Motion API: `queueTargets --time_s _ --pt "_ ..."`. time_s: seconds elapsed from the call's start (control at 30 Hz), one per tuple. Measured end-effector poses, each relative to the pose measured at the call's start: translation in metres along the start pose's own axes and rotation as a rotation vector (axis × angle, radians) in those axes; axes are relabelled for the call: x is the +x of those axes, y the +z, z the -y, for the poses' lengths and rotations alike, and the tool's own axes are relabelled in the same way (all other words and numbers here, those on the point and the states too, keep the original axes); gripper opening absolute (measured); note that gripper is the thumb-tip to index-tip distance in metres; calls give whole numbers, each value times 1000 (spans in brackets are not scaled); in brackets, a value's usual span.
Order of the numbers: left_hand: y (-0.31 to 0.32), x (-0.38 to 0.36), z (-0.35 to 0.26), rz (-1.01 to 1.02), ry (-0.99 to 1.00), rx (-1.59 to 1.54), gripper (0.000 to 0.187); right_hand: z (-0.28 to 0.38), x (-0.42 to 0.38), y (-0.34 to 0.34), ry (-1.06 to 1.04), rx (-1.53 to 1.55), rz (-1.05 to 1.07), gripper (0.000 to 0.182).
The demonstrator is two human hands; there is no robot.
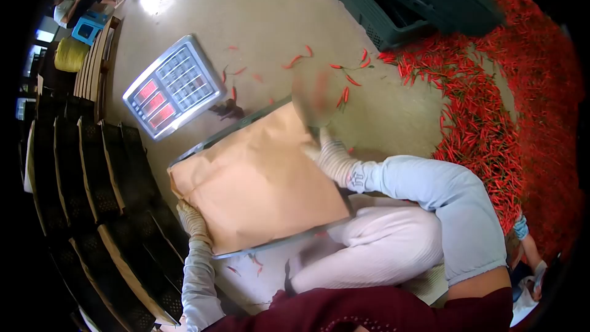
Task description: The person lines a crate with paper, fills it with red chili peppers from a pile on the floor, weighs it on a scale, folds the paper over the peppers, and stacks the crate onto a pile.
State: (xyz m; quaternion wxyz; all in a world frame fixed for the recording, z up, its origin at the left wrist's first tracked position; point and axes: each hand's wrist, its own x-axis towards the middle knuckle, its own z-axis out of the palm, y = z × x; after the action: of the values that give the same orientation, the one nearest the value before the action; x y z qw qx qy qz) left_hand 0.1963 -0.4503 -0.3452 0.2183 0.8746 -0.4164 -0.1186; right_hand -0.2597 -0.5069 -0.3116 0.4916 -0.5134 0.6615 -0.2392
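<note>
A sheet of brown paper (264, 178) covers the top of a dark crate, whose rim (209, 141) shows along the far side. In a pale knit glove, my left hand (194, 221) is closed on the left edge of the crate and paper. My right hand (332, 158), gloved the same way, grips the opposite edge, with some fingers hidden beyond the side. Just beyond the crate is a scale display panel (175, 86) with red and grey fields. Loose red chillies (351, 80) lie on the floor around it.
Dark crates lined with brown paper (126, 264) are stacked at the left. A big heap of red chillies (479, 129) spreads along the right, beside dark green crates (393, 6). Another person's arm (530, 249) shows at lower right. A wooden pallet (97, 64) and blue stool (90, 26) stand far left.
</note>
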Motion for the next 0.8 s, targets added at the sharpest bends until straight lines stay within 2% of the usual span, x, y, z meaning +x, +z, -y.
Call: queueTargets --time_s 0.03,0.07,0.1,0.13,0.2,0.23,0.27,0.3,0.37,0.4,0.47,0.5,0.57,0.63,0.7,0.77,0.8 --pt "6 8 12 -5 -10 23 54 0 3 -3 -29 2 36 50" --pt "2 -1 -12 -6 -130 -5 55 -3 8 -3 -95 57 29 47" --pt "1 -6 -19 -31 -137 -70 55 -7 12 0 -152 111 23 44" --pt "8 0 -10 -35 -144 -154 53 -18 17 11 -218 107 -68 45" --pt "8 1 -1 -28 -172 -194 51 -7 15 1 -132 144 -15 45" --pt "7 -2 -3 -13 -194 -381 49 -3 14 -2 -80 157 18 46" --pt "11 -4 -7 5 -214 -578 46 -7 13 3 -115 120 -30 46" --pt "11 -10 -27 22 -227 -548 46 -11 16 6 -178 131 -70 45" --pt "9 -18 -61 72 -395 -738 43 -13 13 7 -158 124 -24 44" --pt "10 -12 -55 77 -406 -715 43 -12 14 7 -137 132 -13 44" --pt "5 0 -33 335 -337 -730 49 -12 12 8 -154 116 -86 44" --pt "3 -6 -41 325 -350 -708 49 -14 12 10 -143 129 -66 44" --pt "3 -8 -66 302 -577 -805 52 -18 16 18 -181 61 -156 43" --pt "-2 -2 -71 265 -602 -670 57 -24 19 24 -182 169 -164 42" --pt "-14 3 -63 259 -568 -536 64 -22 23 11 -146 191 -140 39" --pt "-24 7 -40 204 -400 -268 55 -23 23 -12 -130 191 -140 37" --pt "-25 -17 -77 222 -432 -401 53 -21 14 -32 -99 300 -115 36"
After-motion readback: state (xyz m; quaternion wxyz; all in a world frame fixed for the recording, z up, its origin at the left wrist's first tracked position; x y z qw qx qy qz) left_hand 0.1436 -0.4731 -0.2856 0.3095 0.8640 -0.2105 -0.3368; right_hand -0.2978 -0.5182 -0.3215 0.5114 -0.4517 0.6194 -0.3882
